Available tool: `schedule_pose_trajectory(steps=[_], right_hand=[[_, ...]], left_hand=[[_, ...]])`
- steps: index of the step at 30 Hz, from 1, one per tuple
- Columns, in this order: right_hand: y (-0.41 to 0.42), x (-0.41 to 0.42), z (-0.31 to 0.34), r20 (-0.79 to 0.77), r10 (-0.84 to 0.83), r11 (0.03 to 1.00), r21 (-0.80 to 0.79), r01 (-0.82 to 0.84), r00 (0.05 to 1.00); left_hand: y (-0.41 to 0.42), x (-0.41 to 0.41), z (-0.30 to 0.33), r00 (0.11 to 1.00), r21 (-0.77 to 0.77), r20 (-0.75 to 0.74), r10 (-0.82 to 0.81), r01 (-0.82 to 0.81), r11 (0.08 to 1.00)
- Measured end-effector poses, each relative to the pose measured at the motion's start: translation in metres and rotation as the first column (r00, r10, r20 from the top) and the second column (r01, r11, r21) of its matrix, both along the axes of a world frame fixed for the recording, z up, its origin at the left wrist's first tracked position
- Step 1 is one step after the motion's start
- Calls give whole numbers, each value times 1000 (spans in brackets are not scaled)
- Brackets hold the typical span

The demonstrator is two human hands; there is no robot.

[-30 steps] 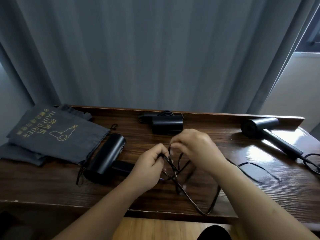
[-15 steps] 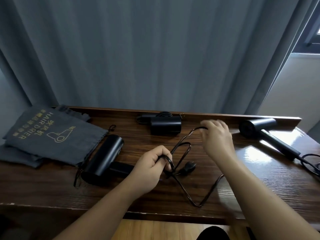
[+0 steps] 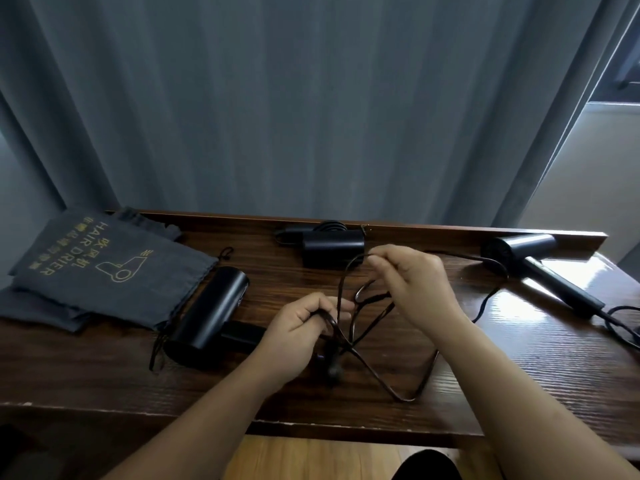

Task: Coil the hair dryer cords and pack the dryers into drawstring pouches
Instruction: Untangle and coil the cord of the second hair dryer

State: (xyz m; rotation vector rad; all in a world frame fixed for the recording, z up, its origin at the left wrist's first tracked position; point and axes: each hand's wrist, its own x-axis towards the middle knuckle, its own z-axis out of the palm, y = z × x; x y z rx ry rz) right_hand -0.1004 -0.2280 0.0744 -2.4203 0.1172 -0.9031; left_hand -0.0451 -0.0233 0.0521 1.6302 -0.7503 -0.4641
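A dark wooden table (image 3: 519, 358) is standing against grey curtains (image 3: 311, 98), catching window glare at its right end, with pale wood floor (image 3: 311, 459) showing below its front edge. The left hand (image 3: 298, 327) is gripping gathered loops of the black cord (image 3: 408, 398) beside its dryer (image 3: 207, 313), while the right hand (image 3: 412, 282) is pinching a raised strand. Grey drawstring pouches (image 3: 104, 268) are lying at the left end, and two more dryers are resting along the back.

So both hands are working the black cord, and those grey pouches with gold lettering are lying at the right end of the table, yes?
Not quite. The head view shows the grey pouches at the left end of the table. The left hand and right hand do both hold the black cord.
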Motion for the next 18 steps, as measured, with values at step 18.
schedule_pose_trajectory(steps=[18], right_hand=[[-68,1,-28,-377,-474,769,263,583,796]], left_hand=[[0,22,15,893,42,-303,333,-337,941]])
